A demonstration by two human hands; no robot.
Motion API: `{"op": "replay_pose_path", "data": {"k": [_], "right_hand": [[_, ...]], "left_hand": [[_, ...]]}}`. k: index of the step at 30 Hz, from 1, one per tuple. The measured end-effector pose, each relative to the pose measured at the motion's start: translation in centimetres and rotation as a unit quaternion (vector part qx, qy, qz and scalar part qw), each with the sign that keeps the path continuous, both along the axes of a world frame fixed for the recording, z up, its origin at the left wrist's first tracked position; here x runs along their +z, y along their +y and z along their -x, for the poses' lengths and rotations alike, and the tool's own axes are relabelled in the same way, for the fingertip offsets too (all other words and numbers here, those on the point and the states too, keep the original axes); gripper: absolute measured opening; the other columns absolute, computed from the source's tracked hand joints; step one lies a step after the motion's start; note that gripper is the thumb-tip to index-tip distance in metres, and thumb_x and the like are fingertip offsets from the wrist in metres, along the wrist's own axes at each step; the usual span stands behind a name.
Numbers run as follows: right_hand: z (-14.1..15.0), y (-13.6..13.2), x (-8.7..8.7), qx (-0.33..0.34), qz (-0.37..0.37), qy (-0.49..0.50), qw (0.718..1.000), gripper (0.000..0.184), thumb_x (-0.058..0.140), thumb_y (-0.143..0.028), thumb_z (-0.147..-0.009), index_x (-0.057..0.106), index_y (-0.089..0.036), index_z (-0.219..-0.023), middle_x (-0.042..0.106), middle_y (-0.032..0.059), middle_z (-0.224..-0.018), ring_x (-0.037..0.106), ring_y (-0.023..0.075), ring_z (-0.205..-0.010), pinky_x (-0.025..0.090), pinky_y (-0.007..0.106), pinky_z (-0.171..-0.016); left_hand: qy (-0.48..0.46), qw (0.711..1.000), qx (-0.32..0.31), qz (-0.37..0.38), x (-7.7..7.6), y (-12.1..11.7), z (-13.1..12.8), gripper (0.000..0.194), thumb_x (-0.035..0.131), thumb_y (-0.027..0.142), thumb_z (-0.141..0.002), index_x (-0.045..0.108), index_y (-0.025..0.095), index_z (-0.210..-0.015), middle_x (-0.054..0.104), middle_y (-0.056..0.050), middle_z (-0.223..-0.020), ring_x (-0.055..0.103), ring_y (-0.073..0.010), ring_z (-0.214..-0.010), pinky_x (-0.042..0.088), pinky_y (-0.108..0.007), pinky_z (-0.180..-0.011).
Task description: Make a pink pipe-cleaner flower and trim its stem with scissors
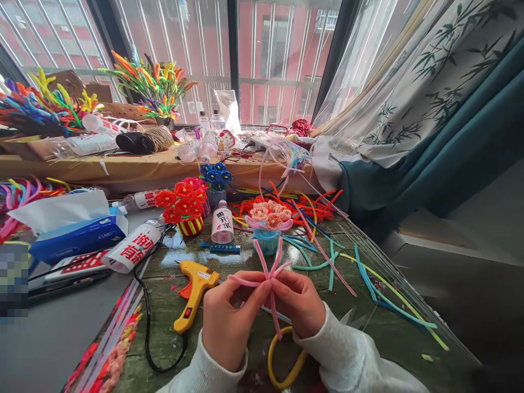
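Pink pipe cleaners (273, 267), joined at one crossing with several ends fanning outward, are pinched between my hands above the table. My left hand (229, 316) grips them near the crossing with thumb and forefinger. From the other side, my right hand (301, 303) pinches the same crossing, its fingertips almost touching the left ones. One pink end hangs down below the fingers. Under my hands lies a yellow pipe cleaner loop (282, 376). Just beyond them stands a blue pot (266, 242) with pink pipe cleaner flowers (271, 214).
A yellow glue gun (196, 289) lies left of my hands, its black cord curling nearby. Behind are red flowers (184, 202), blue flowers (216, 176) and a plastic bottle (222, 222). Loose green pipe cleaners (331, 270) lie right. A tissue pack (77, 234) sits left.
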State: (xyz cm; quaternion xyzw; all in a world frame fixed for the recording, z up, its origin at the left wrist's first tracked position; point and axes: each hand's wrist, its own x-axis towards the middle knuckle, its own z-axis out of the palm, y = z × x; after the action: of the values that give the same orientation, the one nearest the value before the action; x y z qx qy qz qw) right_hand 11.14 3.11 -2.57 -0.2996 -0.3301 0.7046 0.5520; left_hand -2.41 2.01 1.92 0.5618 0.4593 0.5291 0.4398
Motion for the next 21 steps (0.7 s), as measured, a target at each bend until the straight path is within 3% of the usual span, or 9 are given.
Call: {"op": "replay_pose_path", "data": {"k": [6, 13, 17, 21], "right_hand": [[-0.6, -0.3, 1.0, -0.048, 0.058, 0.019, 0.997, 0.028, 0.087, -0.037, -0.058, 0.075, -0.014, -0.068, 0.070, 0.0023, -0.057, 0.062, 0.0099, -0.044, 0.052, 0.019, -0.047], [-1.0, -0.5, 1.5, -0.027, 0.049, -0.018, 0.998, 0.027, 0.084, -0.037, -0.064, 0.074, -0.014, -0.072, 0.072, 0.0034, -0.061, 0.065, 0.0119, -0.046, 0.049, 0.018, -0.043], [-1.1, -0.3, 1.3, -0.029, 0.030, -0.022, 0.999, 0.027, 0.084, -0.037, -0.063, 0.070, -0.013, -0.065, 0.072, 0.0020, -0.060, 0.062, 0.0097, -0.045, 0.048, 0.017, -0.041], [-1.2, -0.1, 0.9, -0.016, -0.007, -0.043, 0.999, 0.026, 0.082, -0.036, -0.066, 0.068, -0.014, -0.063, 0.071, 0.0009, -0.058, 0.061, 0.0094, -0.045, 0.048, 0.017, -0.042]], "left_hand": [[-0.063, 0.997, 0.049, -0.001, 1.0, -0.7, -0.4, 0.006, 0.077, 0.023, -0.068, 0.075, 0.022, -0.074, 0.072, 0.001, -0.066, 0.064, -0.0124, -0.056, 0.052, -0.017, -0.054], [-0.047, 0.994, -0.048, -0.080, 0.9, -0.2, 0.0, 0.006, 0.077, 0.028, -0.072, 0.079, 0.024, -0.076, 0.070, -0.003, -0.068, 0.061, -0.0145, -0.062, 0.048, -0.021, -0.056], [-0.030, 0.995, -0.051, -0.076, 0.6, 0.0, 0.2, 0.011, 0.076, 0.035, -0.072, 0.079, 0.025, -0.071, 0.058, -0.002, -0.062, 0.053, -0.0129, -0.059, 0.042, -0.022, -0.053], [0.031, 0.992, -0.080, -0.094, 0.5, 0.1, 0.6, 0.010, 0.075, 0.033, -0.072, 0.077, 0.024, -0.068, 0.050, 0.000, -0.064, 0.048, -0.0127, -0.061, 0.041, -0.022, -0.055]]}}
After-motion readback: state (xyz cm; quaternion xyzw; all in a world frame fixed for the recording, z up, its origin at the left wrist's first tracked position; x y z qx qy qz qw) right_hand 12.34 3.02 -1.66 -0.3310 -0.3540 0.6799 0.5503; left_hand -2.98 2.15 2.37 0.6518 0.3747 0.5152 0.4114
